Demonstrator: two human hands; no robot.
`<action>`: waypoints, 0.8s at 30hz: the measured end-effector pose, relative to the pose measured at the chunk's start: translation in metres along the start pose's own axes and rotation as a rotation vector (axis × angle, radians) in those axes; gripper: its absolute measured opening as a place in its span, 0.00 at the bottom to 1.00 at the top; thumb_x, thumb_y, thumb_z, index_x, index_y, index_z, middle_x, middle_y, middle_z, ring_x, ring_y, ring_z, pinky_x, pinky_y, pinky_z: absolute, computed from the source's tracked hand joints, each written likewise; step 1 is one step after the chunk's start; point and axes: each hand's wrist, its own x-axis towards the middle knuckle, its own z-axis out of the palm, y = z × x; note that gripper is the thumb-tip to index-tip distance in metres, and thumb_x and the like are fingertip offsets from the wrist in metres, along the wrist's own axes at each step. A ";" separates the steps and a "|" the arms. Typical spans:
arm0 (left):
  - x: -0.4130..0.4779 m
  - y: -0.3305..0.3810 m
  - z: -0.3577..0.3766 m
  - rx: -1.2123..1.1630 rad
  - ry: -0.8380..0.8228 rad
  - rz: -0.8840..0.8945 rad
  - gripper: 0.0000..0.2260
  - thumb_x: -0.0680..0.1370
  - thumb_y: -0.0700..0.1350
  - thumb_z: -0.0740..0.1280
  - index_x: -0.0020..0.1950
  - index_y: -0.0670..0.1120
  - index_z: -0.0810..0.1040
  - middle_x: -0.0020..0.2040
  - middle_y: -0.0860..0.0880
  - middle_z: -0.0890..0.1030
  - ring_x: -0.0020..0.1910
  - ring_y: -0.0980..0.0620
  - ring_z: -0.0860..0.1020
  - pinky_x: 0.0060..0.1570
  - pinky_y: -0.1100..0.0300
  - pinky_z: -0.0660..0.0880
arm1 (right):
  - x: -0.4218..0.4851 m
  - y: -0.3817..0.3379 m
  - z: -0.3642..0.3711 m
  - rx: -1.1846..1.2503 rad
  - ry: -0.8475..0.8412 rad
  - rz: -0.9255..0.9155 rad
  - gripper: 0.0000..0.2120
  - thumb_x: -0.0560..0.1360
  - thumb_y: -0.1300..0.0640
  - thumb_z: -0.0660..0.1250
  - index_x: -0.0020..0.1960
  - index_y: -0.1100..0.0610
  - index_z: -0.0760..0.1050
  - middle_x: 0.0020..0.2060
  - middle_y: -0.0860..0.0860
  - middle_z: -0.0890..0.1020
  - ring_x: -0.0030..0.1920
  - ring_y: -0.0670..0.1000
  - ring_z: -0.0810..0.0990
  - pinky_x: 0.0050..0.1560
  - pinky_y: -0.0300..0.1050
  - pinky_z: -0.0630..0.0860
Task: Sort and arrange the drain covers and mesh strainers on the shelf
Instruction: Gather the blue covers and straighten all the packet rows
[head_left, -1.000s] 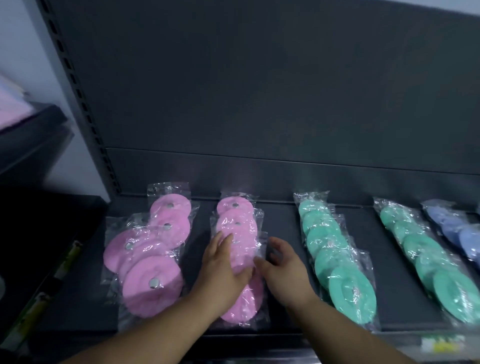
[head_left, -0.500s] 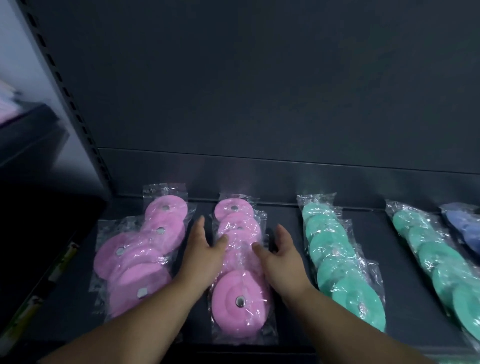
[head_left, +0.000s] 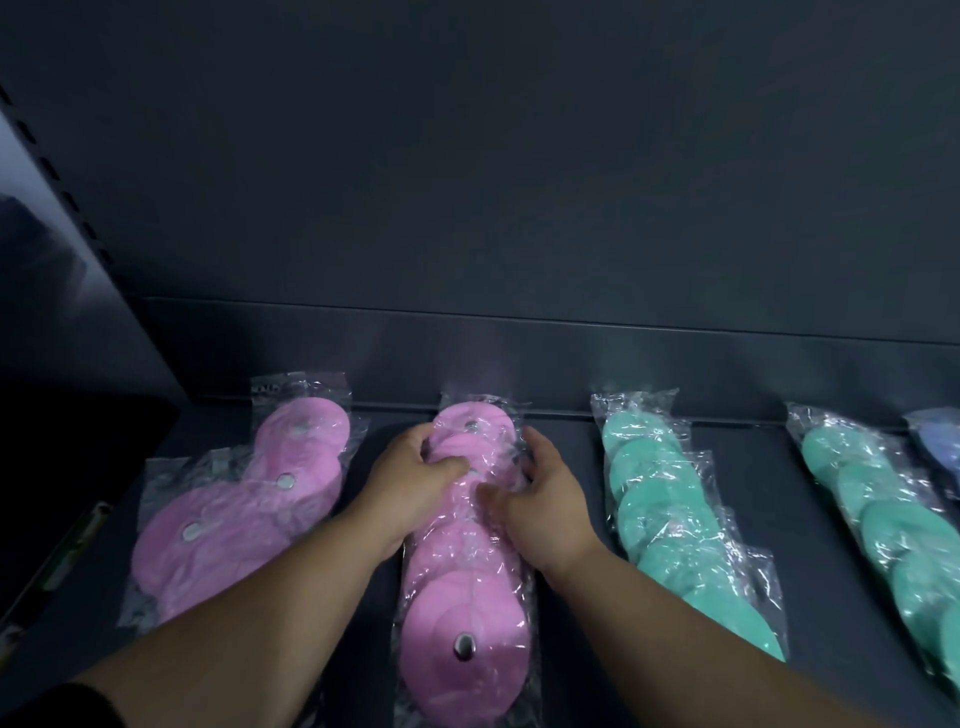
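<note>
The pink row (head_left: 462, 571) of bagged, overlapping round covers runs front to back on the shelf (head_left: 769, 478). A looser pink pile (head_left: 234, 530) lies left; near teal row (head_left: 670, 525), far teal row (head_left: 893, 530) and blue covers (head_left: 943, 447) lie right.

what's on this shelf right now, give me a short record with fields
surface: dark grey metal shelf
being handled: middle row of round pink drain covers in clear plastic bags
hands: left hand grips the row's left side near the back, right hand grips its right side
to its left: untidy pile of bagged pink drain covers
to its right: first teal row, second teal row, bagged blue covers at the frame edge
</note>
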 end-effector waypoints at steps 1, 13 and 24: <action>0.000 0.000 0.002 -0.021 0.011 0.007 0.11 0.73 0.41 0.70 0.48 0.55 0.75 0.48 0.55 0.81 0.46 0.56 0.79 0.48 0.61 0.75 | 0.001 0.002 0.000 0.013 0.000 -0.008 0.37 0.65 0.59 0.76 0.69 0.46 0.65 0.59 0.44 0.79 0.53 0.48 0.82 0.56 0.52 0.80; 0.008 -0.011 0.016 0.019 0.113 0.061 0.26 0.75 0.45 0.67 0.72 0.51 0.65 0.67 0.50 0.74 0.63 0.50 0.74 0.66 0.51 0.70 | 0.006 -0.005 -0.008 -0.134 -0.065 -0.067 0.36 0.70 0.54 0.73 0.74 0.47 0.61 0.65 0.48 0.76 0.59 0.48 0.79 0.61 0.46 0.76; -0.067 -0.024 0.015 -0.054 0.083 0.020 0.25 0.80 0.46 0.62 0.76 0.54 0.59 0.70 0.52 0.71 0.64 0.57 0.71 0.62 0.65 0.64 | -0.065 0.016 -0.014 -0.135 -0.022 -0.047 0.28 0.76 0.51 0.65 0.74 0.50 0.62 0.69 0.46 0.71 0.67 0.44 0.71 0.68 0.36 0.67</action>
